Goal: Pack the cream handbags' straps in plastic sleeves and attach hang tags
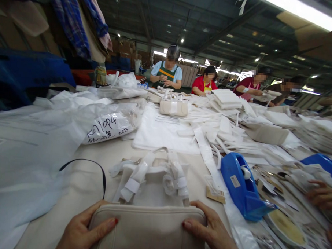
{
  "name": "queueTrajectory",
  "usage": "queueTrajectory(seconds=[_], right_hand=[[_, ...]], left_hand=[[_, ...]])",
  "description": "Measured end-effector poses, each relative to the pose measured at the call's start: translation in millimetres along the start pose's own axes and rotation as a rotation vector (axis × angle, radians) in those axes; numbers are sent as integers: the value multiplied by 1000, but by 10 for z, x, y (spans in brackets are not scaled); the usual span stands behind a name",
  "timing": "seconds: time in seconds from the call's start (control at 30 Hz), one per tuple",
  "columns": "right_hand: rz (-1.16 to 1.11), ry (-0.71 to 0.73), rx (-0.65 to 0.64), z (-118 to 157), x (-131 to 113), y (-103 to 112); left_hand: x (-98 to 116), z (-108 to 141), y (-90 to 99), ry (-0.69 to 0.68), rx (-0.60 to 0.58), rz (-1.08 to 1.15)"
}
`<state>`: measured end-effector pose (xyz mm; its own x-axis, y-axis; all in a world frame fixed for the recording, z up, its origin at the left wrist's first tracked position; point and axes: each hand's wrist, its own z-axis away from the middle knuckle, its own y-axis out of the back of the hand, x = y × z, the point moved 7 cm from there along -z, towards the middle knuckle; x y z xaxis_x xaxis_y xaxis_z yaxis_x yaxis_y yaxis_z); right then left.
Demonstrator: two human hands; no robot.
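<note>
Holding a beige bag (150, 230) at its rounded upper corners, between left fingers (105, 229) and right fingers (196, 228) closed on it: probably light, moderately stiff, smooth and leather-like, easily marked by nails. Best gripped there along the piped edge, clear of the slick-looking, film-wrapped handles (142, 171) just beyond the fingers. Note farther past the left fingers a crinkly plastic packet (113, 124), and beyond the right a hard blue tape dispenser (241, 195).

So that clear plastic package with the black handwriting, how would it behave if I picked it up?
The package would probably feel slippery, given its glossy plastic surface. The film may crumple where you grip it, since it already looks wrinkled. It seems unlikely to roll freely, as its shape is uneven.
</note>
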<state>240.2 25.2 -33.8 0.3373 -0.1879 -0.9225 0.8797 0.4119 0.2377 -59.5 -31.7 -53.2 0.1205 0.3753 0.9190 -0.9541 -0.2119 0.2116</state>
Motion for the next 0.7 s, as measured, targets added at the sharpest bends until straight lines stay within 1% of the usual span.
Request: queueTrajectory(seconds=[0.1,0.17,0.2,0.27,0.33,0.4,0.43,0.5,0.63,0.7], right_hand=[[-33,-17,-1,-55,5,-30],[-35,-17,7,-68,17,-29],[-36,-13,10,-70,21,-27],[-46,-9,13,-66,23,-26],[-49,-9,17,-59,20,-24],[-35,-5,23,-58,11,-19],[-26,0,25,-63,5,-15],[-9,7,13,-85,2,-19],[-39,-2,-39,-161,38,-47],[-48,3,-30,-196,48,-44]], left_hand=[[205,-94,-35,-67,-141,-170],[366,-181,-50,-102,-164,-302],[443,-225,-58,-104,-143,-372],[608,-299,-101,-116,-65,-540],[789,-342,-200,-181,3,-682],[902,-373,-311,-225,22,-702],[925,-389,-356,-236,14,-686],[895,-428,-396,-210,-18,-515],[697,-492,-354,-90,-38,-40],[631,-508,-333,-72,-25,54]])
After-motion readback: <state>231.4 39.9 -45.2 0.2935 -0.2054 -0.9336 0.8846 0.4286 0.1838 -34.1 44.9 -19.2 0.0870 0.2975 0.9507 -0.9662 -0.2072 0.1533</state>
